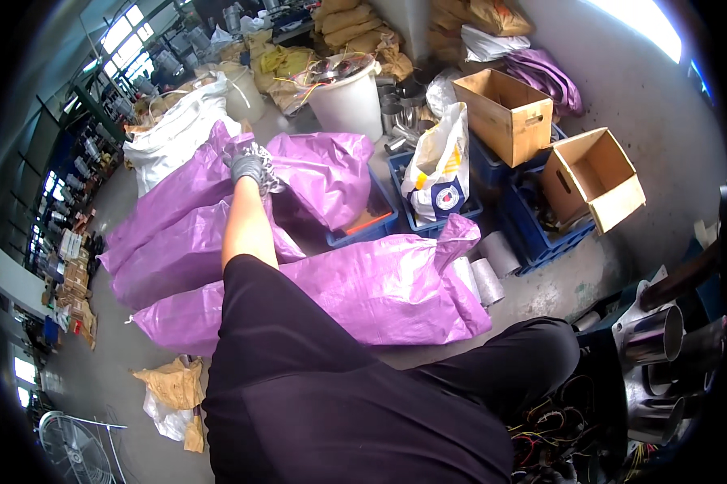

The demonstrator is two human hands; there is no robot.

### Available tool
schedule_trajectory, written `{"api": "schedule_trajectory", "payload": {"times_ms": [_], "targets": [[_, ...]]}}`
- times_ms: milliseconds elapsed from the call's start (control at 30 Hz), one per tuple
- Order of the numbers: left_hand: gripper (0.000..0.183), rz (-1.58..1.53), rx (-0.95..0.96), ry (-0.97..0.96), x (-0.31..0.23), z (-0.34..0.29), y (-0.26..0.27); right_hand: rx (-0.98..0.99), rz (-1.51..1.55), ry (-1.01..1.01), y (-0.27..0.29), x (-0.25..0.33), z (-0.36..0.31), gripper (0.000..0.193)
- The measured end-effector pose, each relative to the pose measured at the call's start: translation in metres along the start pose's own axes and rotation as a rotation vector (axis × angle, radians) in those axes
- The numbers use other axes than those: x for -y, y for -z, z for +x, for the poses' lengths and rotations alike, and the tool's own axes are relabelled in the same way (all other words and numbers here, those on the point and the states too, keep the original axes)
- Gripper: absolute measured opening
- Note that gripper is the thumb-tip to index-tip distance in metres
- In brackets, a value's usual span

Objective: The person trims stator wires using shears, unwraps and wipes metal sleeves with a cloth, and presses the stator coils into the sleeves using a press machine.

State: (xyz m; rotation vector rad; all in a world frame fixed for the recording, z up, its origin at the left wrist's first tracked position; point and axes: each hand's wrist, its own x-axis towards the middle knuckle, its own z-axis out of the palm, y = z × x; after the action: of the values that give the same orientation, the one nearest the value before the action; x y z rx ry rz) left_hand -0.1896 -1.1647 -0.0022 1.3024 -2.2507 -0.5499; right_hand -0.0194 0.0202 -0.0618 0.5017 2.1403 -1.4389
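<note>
My left hand [250, 165], in a grey glove, reaches far forward among several purple woven sacks. Its fingers look curled round the gathered end of a purple sack [170, 185] that lies to the left, though the exact grip is partly hidden. Just right of the hand bulges another purple sack [323, 173], resting against a blue crate [367, 230]. Nearer to me, a long filled purple sack [380, 286] lies across the floor with its end twisted up at the right. My right hand does not show.
Blue crates [541, 242] with open wooden boxes [501, 117] stand at the right. A white printed bag [440, 169] sits in another crate. Behind are a white bucket [343, 97] and a white sack [182, 133]. Metal cylinders [654, 335] and loose wires [541, 427] are at lower right.
</note>
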Motion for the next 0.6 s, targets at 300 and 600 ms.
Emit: {"api": "schedule_trajectory", "payload": {"times_ms": [300, 600], "targets": [[0.034, 0.529, 0.064, -0.154, 0.059, -0.001, 0.017, -0.093, -0.048, 0.078, 0.003, -0.039, 0.057, 0.034], [0.017, -0.399, 0.114, -0.992, -0.198, -0.256, -0.017, -0.329, -0.383, 0.894, -0.038, 0.169, 0.014, 0.038]]}}
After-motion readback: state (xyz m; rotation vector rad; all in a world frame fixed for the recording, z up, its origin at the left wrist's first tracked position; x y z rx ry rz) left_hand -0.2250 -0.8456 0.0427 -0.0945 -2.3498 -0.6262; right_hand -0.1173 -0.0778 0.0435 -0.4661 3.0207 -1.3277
